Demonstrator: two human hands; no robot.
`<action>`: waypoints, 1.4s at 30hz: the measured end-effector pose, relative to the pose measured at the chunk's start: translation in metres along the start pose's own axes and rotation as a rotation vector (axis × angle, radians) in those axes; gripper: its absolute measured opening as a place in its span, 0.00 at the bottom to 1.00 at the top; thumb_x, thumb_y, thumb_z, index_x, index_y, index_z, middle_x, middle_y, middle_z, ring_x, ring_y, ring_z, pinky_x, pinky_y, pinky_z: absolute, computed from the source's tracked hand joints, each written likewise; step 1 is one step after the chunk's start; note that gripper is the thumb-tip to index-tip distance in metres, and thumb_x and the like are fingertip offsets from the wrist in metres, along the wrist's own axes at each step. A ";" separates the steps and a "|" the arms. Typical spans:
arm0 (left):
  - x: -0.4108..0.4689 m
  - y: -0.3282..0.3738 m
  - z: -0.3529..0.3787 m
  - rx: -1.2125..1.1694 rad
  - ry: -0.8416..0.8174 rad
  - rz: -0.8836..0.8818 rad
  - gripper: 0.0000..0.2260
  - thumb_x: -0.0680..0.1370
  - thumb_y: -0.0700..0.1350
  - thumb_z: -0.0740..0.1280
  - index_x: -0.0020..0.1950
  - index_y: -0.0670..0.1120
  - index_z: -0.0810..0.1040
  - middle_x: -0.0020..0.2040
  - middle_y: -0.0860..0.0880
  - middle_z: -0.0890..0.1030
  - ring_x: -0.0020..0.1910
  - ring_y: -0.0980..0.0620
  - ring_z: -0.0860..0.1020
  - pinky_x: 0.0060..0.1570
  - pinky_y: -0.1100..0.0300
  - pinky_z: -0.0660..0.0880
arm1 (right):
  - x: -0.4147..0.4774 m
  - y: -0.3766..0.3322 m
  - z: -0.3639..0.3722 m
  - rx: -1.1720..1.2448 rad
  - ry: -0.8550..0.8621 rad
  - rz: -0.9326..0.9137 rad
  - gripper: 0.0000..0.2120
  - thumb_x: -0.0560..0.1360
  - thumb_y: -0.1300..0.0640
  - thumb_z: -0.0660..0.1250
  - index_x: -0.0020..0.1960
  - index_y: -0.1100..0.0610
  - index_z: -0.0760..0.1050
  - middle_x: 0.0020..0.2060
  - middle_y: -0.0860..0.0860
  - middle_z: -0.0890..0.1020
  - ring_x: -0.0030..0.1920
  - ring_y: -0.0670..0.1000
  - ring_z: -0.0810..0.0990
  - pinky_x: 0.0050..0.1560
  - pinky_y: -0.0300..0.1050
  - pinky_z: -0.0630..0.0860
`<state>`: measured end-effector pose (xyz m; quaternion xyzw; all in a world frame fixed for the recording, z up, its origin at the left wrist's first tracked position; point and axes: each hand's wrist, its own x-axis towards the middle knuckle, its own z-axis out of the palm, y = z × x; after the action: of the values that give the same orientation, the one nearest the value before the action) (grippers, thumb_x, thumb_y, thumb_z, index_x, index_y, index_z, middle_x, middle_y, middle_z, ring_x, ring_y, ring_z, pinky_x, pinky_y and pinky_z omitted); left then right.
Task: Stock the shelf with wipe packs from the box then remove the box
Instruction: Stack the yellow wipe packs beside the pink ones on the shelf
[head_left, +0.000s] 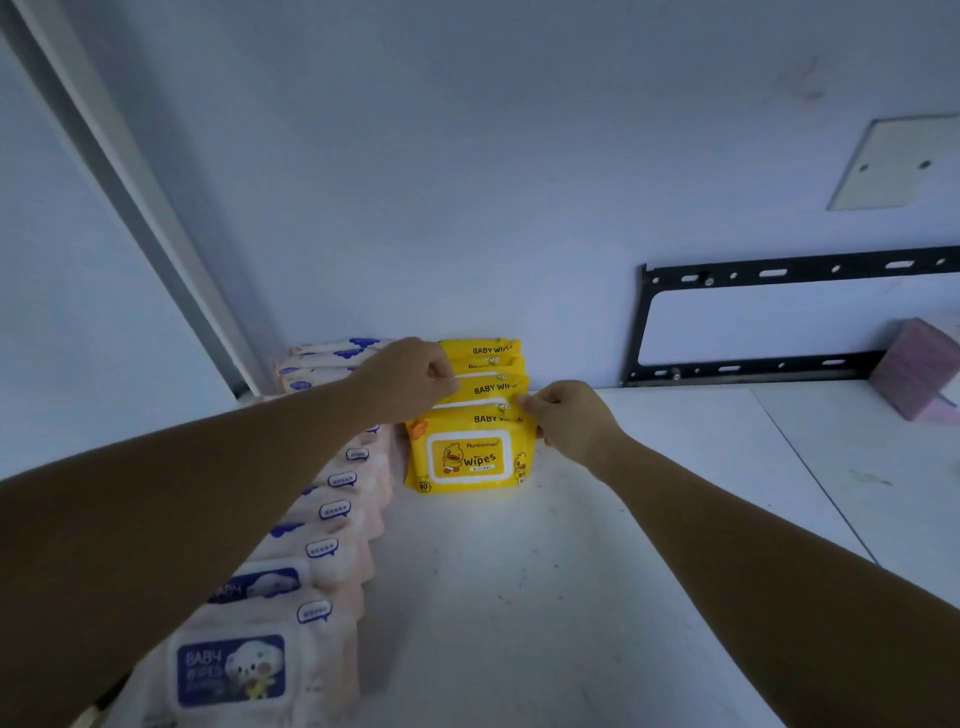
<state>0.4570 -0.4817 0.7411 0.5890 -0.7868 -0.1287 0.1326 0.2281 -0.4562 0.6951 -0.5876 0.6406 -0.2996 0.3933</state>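
A row of yellow baby-wipe packs (470, 452) stands upright on the white shelf (519, 597), one behind another, reaching back to the wall. My left hand (408, 379) pinches the upper left edge of the packs with curled fingers. My right hand (569, 418) pinches the upper right corner of the front yellow pack. A long row of pale pink baby-wipe packs (291, 597) with blue labels runs along the shelf's left side, from the wall to the near edge. The box is out of view.
A black metal bracket (753, 322) is fixed to the back wall on the right. A pink block-shaped pack (917, 369) sits at the far right of the shelf. A grey upright post (119, 182) rises at the left.
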 end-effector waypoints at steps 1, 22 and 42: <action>-0.004 0.004 -0.002 -0.005 -0.007 0.003 0.07 0.77 0.54 0.69 0.46 0.52 0.79 0.43 0.54 0.82 0.42 0.55 0.81 0.44 0.56 0.78 | -0.002 0.001 -0.004 -0.002 0.006 -0.006 0.17 0.79 0.46 0.66 0.40 0.59 0.76 0.41 0.62 0.85 0.38 0.53 0.78 0.46 0.54 0.79; -0.150 0.105 0.033 -0.105 -0.141 0.051 0.04 0.77 0.48 0.70 0.45 0.48 0.82 0.35 0.57 0.77 0.33 0.60 0.74 0.31 0.71 0.68 | -0.155 0.070 -0.052 0.068 0.070 0.041 0.19 0.79 0.51 0.66 0.48 0.69 0.79 0.42 0.61 0.84 0.39 0.53 0.79 0.44 0.48 0.77; -0.401 0.174 0.071 -0.153 -0.451 0.245 0.03 0.77 0.49 0.69 0.45 0.54 0.81 0.42 0.60 0.81 0.42 0.61 0.78 0.40 0.66 0.70 | -0.499 0.132 -0.056 -0.154 0.143 0.233 0.15 0.79 0.52 0.67 0.43 0.63 0.81 0.40 0.57 0.87 0.35 0.50 0.80 0.43 0.48 0.80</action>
<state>0.3848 -0.0454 0.7149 0.4338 -0.8499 -0.2989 0.0129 0.1123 0.0500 0.6879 -0.5148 0.7518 -0.2433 0.3325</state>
